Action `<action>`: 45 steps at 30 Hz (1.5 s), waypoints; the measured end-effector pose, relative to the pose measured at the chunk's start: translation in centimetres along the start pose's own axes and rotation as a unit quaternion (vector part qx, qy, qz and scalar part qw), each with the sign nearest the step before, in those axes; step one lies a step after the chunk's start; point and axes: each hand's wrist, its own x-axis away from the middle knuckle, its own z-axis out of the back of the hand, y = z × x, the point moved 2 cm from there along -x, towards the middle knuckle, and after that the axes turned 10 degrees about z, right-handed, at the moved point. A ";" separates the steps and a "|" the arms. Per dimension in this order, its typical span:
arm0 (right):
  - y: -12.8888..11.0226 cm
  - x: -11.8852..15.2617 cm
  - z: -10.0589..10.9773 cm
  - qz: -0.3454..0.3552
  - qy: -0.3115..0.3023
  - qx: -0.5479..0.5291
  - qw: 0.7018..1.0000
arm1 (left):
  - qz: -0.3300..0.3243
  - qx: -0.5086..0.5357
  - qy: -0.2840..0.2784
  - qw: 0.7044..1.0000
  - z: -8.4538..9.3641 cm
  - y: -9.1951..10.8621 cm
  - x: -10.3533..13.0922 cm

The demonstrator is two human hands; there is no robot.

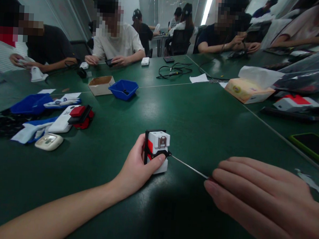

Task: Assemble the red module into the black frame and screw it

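Note:
My left hand is closed around a small white and red box-shaped device with a black bracket along its left side. The thumb presses on a black strip across the front of the device, just above the green table. A screwdriver with a thin metal shaft is pinched in the fingertips of my right hand. Its tip meets the right end of the black strip. The fingers hide the screwdriver's handle.
Left lie a red and black device, gloves and a cream oval item. A blue bin and a cardboard box stand further back. Tissues and a phone lie right. Several people sit around.

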 end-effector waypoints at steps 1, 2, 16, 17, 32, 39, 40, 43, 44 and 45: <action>0.3 0.0 0.1 0.022 -0.049 -0.012 0.998 | 0.001 -0.001 0.000 1.000 0.0 0.0 0.0; 0.7 0.0 0.2 0.043 -0.095 -0.020 0.994 | 0.001 -0.002 0.001 1.000 0.0 0.0 0.0; 1.9 0.6 -0.2 0.042 -0.123 0.003 0.992 | 0.021 0.010 -0.006 1.000 0.1 0.0 0.0; 2.1 0.7 -0.3 0.030 -0.111 -0.011 0.993 | 0.029 0.020 -0.009 0.999 0.1 0.0 0.0; 5.7 3.7 -7.9 -0.074 -0.164 -0.236 0.955 | 0.030 -0.244 0.120 0.962 9.1 6.9 -5.7; 5.5 2.9 -9.1 -0.070 -0.187 -0.275 0.940 | -0.037 -0.763 0.217 0.608 16.9 13.4 -9.2; 5.5 2.9 -9.1 -0.070 -0.186 -0.278 0.940 | -0.002 -0.775 0.224 0.591 17.7 13.8 -9.9; 5.7 2.8 -8.9 -0.071 -0.183 -0.287 0.938 | 0.076 -0.791 0.217 0.567 19.8 14.0 -11.9; 5.7 2.8 -8.9 -0.071 -0.183 -0.289 0.937 | 0.091 -0.793 0.214 0.563 20.3 13.9 -12.6; 5.7 2.8 -8.9 -0.072 -0.184 -0.288 0.937 | 0.104 -0.795 0.214 0.558 20.9 13.8 -13.2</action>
